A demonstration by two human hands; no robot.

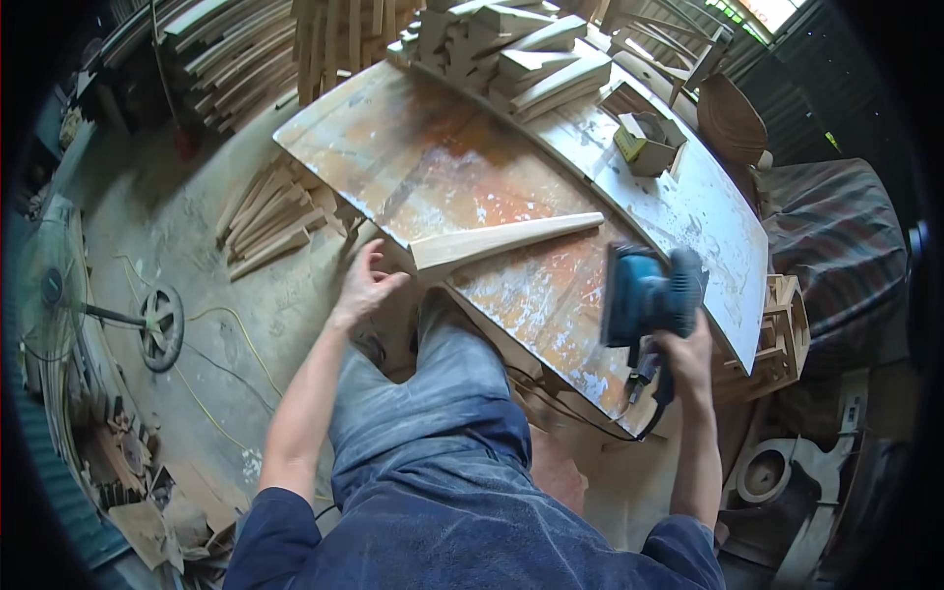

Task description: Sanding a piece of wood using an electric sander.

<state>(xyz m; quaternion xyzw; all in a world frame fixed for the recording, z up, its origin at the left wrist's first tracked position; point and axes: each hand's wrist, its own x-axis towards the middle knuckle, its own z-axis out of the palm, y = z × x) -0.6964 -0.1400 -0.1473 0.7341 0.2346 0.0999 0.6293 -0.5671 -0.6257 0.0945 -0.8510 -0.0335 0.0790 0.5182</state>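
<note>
My right hand [685, 356] grips a teal and black electric sander [641, 293], held at the right part of the paint-stained worktable [413, 147]. A cord runs down from the sander's rear end. Across the table lies a pale tapered wooden leg [501, 241], its wide end at the near left edge and its thin end toward the sander, apart from it. Off the table's edge, next to the wide end, my left hand [367, 285] is empty with its fingers apart and slightly curled.
Shaped wooden pieces [531, 59] are stacked at the table's far end. An open box [649, 143] rests on the white board [678, 206] at right. More wooden pieces [275, 216] lie in a pile left of the table. A fan [59, 285] stands far left, with cords on the floor.
</note>
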